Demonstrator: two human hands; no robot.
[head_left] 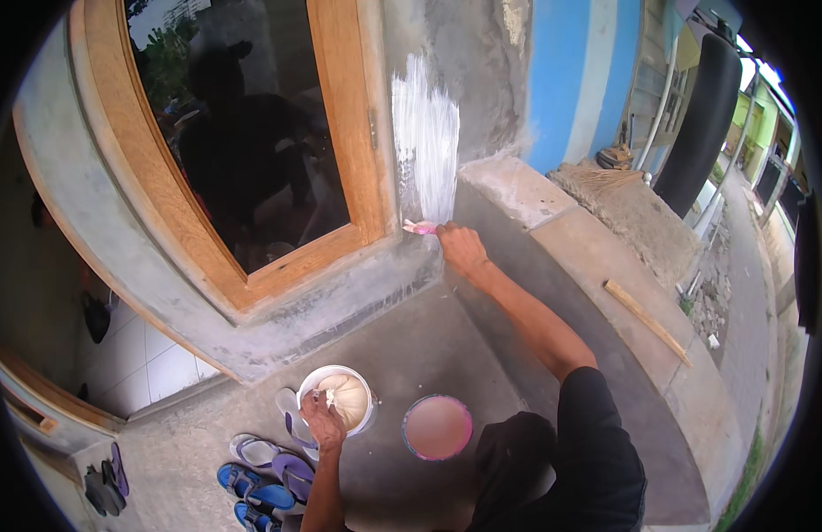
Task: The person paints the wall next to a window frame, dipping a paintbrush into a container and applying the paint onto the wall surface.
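Note:
My right hand (464, 251) is closed round a pink-handled paintbrush (421, 228). The bristles are at the lower edge of a patch of white paint (424, 146) on the grey wall beside the window frame. Low on the left, my left hand (324, 420) grips the near-left rim of a white bucket (373, 415), its fingers reaching over the opening. Pale cream material (350, 401) with folds on its surface fills the bucket. White smears mark the fingers. To the right stands a round tub (437, 427) with a pink-blue rim and brownish contents.
A wooden-framed window (331, 133) of dark glass adjoins the painted patch. Sandals (260, 486) lie beside the bucket. On the right a raised ledge (606, 257) curves round, with a wooden strip (647, 321) on it. A tiled doorway (154, 359) opens at the left.

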